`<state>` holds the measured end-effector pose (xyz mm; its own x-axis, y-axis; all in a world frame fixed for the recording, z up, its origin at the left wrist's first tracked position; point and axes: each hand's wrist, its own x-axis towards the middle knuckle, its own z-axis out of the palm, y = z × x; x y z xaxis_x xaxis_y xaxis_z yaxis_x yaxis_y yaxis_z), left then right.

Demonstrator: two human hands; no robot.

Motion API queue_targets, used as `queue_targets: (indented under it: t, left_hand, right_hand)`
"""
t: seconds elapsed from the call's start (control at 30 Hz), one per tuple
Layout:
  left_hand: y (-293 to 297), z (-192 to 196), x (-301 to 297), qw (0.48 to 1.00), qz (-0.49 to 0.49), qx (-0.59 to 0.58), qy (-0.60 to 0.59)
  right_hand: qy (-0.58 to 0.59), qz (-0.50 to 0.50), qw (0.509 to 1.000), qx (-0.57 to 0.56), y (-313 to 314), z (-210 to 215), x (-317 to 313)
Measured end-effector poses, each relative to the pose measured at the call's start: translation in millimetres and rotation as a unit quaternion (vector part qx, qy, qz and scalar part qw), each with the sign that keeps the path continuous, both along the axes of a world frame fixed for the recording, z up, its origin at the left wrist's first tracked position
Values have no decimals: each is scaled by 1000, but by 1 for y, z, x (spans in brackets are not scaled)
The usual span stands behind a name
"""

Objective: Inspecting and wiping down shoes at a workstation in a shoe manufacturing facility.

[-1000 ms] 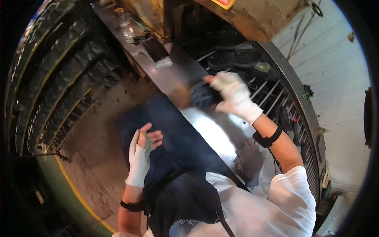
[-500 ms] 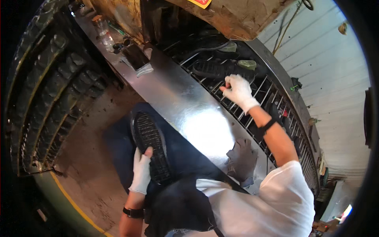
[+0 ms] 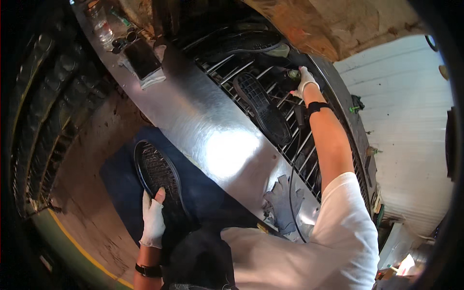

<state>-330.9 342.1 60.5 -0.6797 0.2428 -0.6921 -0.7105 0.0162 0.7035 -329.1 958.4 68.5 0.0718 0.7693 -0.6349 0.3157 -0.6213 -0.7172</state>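
Observation:
A black shoe sole (image 3: 158, 169) with a raised rim and a ridged inner face is gripped in my left hand (image 3: 153, 217), gloved in white with the thumb tip bare. It is over the dark blue cloth on my lap. My right hand (image 3: 306, 86), in a similar glove, reaches to the far side of a metal-bar rack. Its fingers curl round a dark shoe upper with a green top (image 3: 293, 74), mostly hidden by the hand and shadow. Another black sole (image 3: 263, 108) lies on the bars, left of my right wrist. Beyond it rests a further black sole (image 3: 251, 42).
A shiny metal worktop (image 3: 193, 116) runs diagonally between me and the rack (image 3: 285, 104). On it are a grey glove (image 3: 282, 200), a dark box (image 3: 141, 59) on a cloth and a clear bottle (image 3: 102, 29). A thin black cable (image 3: 292, 203) hangs by the glove. Shelves of dark shapes stand left.
My right hand has gone farther over the rack, its arm straighter, and now curls round the shoe upper. My left hand still holds the sole. The whole view has shifted.

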Motion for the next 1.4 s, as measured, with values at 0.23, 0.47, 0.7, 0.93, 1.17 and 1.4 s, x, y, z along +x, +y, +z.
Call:
queue_targets:
  t: [0.23, 0.47, 0.7, 0.93, 1.17, 1.4]
  left_hand:
    - [-7, 11, -16, 985, -40, 20, 167]
    - [-2, 31, -47, 927, -64, 235, 284]
    - [29, 50, -50, 916, 82, 358, 162]
    - [-5, 70, -62, 853, -10, 513, 95]
    - [6, -10, -87, 751, -131, -245, 598]
    - [-19, 73, -116, 906, 13, 371, 202]
  right_hand:
    - [276, 107, 955, -21, -6, -36, 121]
    - [337, 295, 863, -231, -249, 39, 150]
    - [422, 552, 709, -121, -420, 60, 99]
    - [329, 555, 723, -246, -443, 80, 74]
    - [365, 455, 779, -229, -421, 70, 71]
    - [398, 428, 746, -318, -437, 48, 59]
